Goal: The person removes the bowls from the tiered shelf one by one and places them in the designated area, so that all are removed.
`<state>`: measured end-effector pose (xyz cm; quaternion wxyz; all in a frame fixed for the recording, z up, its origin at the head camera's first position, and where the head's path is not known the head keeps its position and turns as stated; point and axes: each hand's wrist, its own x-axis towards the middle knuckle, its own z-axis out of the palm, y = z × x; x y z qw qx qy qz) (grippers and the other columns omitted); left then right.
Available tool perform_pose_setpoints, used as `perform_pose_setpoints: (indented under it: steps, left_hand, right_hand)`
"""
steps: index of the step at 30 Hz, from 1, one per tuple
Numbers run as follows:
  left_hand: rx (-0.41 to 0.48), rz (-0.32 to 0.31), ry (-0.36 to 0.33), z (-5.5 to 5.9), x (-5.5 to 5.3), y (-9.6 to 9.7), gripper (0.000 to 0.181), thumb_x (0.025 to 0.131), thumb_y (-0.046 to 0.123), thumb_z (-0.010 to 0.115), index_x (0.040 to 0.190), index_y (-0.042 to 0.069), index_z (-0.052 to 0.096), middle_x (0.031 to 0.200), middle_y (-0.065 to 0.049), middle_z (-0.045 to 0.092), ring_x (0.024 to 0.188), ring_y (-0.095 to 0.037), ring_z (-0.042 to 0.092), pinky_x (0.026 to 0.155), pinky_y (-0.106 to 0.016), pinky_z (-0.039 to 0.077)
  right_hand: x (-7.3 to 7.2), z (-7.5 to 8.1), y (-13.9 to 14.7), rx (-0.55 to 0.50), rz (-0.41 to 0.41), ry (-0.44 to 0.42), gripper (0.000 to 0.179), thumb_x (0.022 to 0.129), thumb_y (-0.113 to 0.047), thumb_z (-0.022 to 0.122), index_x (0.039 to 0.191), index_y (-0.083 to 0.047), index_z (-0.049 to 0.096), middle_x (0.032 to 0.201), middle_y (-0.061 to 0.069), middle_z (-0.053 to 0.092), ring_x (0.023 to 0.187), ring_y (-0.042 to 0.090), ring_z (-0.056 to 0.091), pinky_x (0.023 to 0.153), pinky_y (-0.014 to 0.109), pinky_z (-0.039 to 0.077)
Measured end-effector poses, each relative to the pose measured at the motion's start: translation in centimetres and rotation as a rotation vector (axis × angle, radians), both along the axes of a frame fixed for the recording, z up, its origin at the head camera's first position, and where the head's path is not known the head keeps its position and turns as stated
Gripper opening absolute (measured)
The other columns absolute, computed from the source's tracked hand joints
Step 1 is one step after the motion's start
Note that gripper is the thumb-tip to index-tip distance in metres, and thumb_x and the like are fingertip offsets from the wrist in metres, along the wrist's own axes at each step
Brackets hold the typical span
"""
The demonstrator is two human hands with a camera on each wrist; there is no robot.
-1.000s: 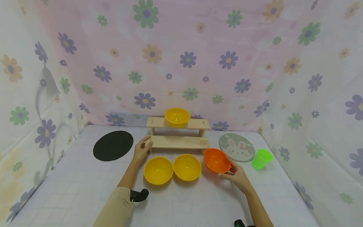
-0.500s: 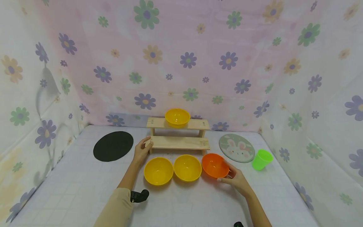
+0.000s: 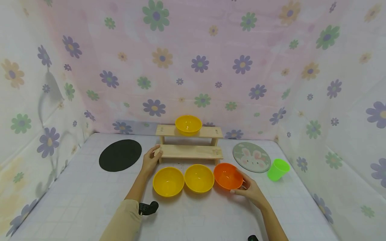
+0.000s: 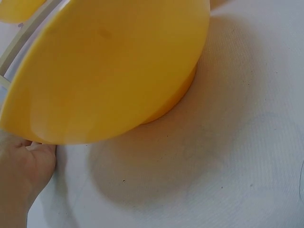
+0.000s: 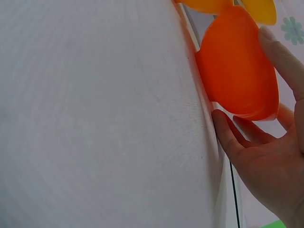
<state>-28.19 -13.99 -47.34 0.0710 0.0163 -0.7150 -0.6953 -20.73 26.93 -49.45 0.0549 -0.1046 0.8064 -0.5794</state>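
Note:
An orange bowl sits on the white table at the right end of a row with two yellow bowls, the middle bowl and the left bowl. My right hand holds it from the right, thumb at the near rim and fingers around its far side. In the right wrist view some fingertips lie low beside its base. My left hand grips the left end of the two-tier wooden shelf's lower board. From the left wrist, the nearest yellow bowl hides most of that hand.
Another yellow bowl stands on the shelf's upper board. A black round mat lies at left. On the right are a round rabbit-print mat and a tilted-looking green cup. Flowered cloth encloses the back and sides.
My right hand has brought the orange bowl slightly nearer and to the left, down beside the middle yellow bowl. My left hand has stayed on the shelf.

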Motion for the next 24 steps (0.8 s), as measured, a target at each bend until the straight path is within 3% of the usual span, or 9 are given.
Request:
perform_pose_setpoints:
  steps: [6,11,16,24]
  left_hand:
    - [0.013,0.001,-0.005,-0.5,-0.3,0.0,0.043,0.093,0.006,0.057,0.132,-0.007,0.047,0.143,-0.024,0.038,0.124,-0.04,0.043,0.104,-0.048,0.035]
    - [0.026,0.008,-0.009,-2.1,-1.4,-0.3,0.044,0.092,0.011,0.06,0.133,-0.003,0.049,0.144,-0.021,0.038,0.125,-0.038,0.042,0.105,-0.046,0.034]
    - [-0.011,0.027,-0.002,-3.2,-2.2,-0.5,0.045,0.092,0.016,0.061,0.133,0.001,0.05,0.143,-0.018,0.042,0.122,-0.033,0.046,0.1,-0.037,0.04]
    - [-0.008,0.016,-0.026,-3.3,-2.2,-0.5,0.044,0.092,0.016,0.06,0.134,0.006,0.05,0.14,-0.018,0.045,0.119,-0.029,0.049,0.081,-0.017,0.045]
  right_hand:
    - [-0.1,-0.1,0.3,-0.01,0.021,0.041,0.083,0.077,-0.006,0.074,0.146,-0.002,0.029,0.149,0.022,0.031,0.127,0.045,0.04,0.098,0.033,0.044]
    - [-0.1,0.5,0.6,0.038,0.002,0.065,0.081,0.078,-0.008,0.075,0.145,-0.002,0.03,0.146,0.023,0.035,0.119,0.042,0.048,0.095,0.037,0.047]
    - [-0.6,1.7,0.8,0.078,-0.031,0.074,0.078,0.081,-0.012,0.073,0.146,-0.005,0.03,0.144,0.027,0.035,0.117,0.045,0.049,0.093,0.046,0.047]
    - [-2.5,4.0,0.6,0.05,-0.051,0.195,0.075,0.084,-0.009,0.069,0.146,-0.001,0.028,0.143,0.03,0.034,0.124,0.05,0.04,0.099,0.059,0.035]
